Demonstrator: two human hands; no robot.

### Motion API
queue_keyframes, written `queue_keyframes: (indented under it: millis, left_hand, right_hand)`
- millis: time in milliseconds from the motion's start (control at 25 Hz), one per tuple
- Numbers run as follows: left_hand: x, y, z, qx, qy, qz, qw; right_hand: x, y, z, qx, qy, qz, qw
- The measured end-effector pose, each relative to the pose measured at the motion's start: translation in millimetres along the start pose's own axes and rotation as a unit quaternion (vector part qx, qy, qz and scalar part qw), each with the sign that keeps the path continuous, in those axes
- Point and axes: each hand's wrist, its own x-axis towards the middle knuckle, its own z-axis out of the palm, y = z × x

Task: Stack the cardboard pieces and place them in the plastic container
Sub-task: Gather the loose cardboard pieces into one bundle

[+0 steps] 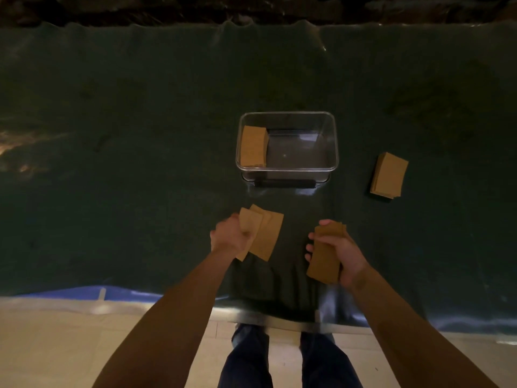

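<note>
A clear plastic container (pixel 333 141) stands mid-table with one stack of brown cardboard pieces (pixel 253 145) against its left wall. Another cardboard stack (pixel 389 175) lies on the cloth to the right of the container. My left hand (pixel 230 236) grips a few fanned-out cardboard pieces (pixel 267 236) just in front of the container. My right hand (pixel 342 253) holds a neat cardboard stack (pixel 323 259) near the table's front edge, fingers wrapped around its sides.
A dark green cloth (pixel 140 163) covers the table, under a shiny plastic sheet whose edge (pixel 84 292) shows at the front. A black-handled lid (pixel 285 182) lies under the container. Below are tiled floor and my legs (pixel 251 359).
</note>
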Motion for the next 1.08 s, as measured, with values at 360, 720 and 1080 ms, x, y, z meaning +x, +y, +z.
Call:
queue_keyframes:
  millis: [360, 720, 1080]
  left_hand:
    - [-9.0, 14.8, -8.6, -0.047, -0.018, -0.017, 0.999]
    - [-74.3, 77.7, 8.4, -0.484, -0.186, 0.024, 0.855]
    - [-94.0, 62.9, 1.5, -0.192, -0.068, 0.281, 0.938]
  right_hand:
    - [-13.8, -4.2, 6.2, -0.012, -0.001, -0.032, 0.999]
    - [-29.2, -10.0, 40.0, -0.024, -0.057, -0.027, 0.998]
    - [-26.0, -13.6, 32.9, 0.049, -0.057, -0.041, 0.996]
